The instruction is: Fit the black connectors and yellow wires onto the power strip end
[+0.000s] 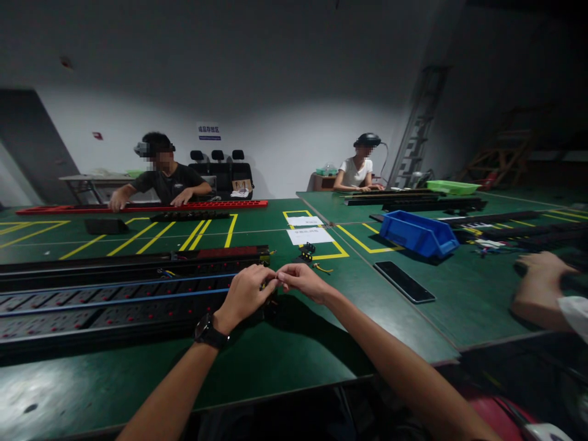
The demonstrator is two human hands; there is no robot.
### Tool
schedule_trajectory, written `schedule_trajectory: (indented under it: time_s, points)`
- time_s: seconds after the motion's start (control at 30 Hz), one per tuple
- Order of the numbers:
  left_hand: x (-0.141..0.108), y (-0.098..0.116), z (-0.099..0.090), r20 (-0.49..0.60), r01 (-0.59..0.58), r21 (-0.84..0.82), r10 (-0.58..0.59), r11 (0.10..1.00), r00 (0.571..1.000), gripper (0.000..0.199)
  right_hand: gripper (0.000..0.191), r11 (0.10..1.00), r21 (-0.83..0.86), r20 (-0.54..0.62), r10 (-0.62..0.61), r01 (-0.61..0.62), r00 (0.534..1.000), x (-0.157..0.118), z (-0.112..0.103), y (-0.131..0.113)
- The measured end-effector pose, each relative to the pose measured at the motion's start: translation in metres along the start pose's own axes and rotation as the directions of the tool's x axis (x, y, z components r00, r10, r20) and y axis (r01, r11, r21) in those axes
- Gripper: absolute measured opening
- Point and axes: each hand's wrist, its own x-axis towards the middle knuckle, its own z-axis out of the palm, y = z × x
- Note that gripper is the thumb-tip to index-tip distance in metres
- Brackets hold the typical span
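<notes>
Long black strips with red dots and blue edges lie on the green table, reaching in from the left. At their right end my left hand, with a black watch on the wrist, has its thumb and fingers pinched together. My right hand meets it fingertip to fingertip, also pinched. Whatever lies between the fingertips is too small to make out. Just beyond the hands are small black parts and a short yellow wire piece.
Right of my hands lie a black phone and a blue bin. White papers lie farther back. Another person's arm rests at the right edge. Two people work across the table, one at a red frame.
</notes>
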Motion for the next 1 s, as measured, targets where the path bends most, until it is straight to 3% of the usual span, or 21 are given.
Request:
schedule_trajectory:
  time_s: [0.17,0.57,1.0]
  points:
    - [0.0,-0.002,0.002,-0.031,0.047,-0.001,-0.047,0.999,0.998,0.02,0.045,0.991,-0.124,-0.022,-0.052,0.048,0.998,0.0,-0.001,-0.002]
    - [0.0,-0.004,0.005,-0.05,-0.006,-0.022,0.005,1.0,0.999,0.015,0.046,0.904,-0.387,0.004,-0.193,0.18,0.981,-0.002,-0.004,-0.007]
    - [-0.001,-0.006,0.007,-0.081,0.085,-0.076,-0.091,0.993,0.993,0.015,0.043,0.781,-0.583,-0.031,-0.296,0.223,0.955,-0.007,0.004,-0.011]
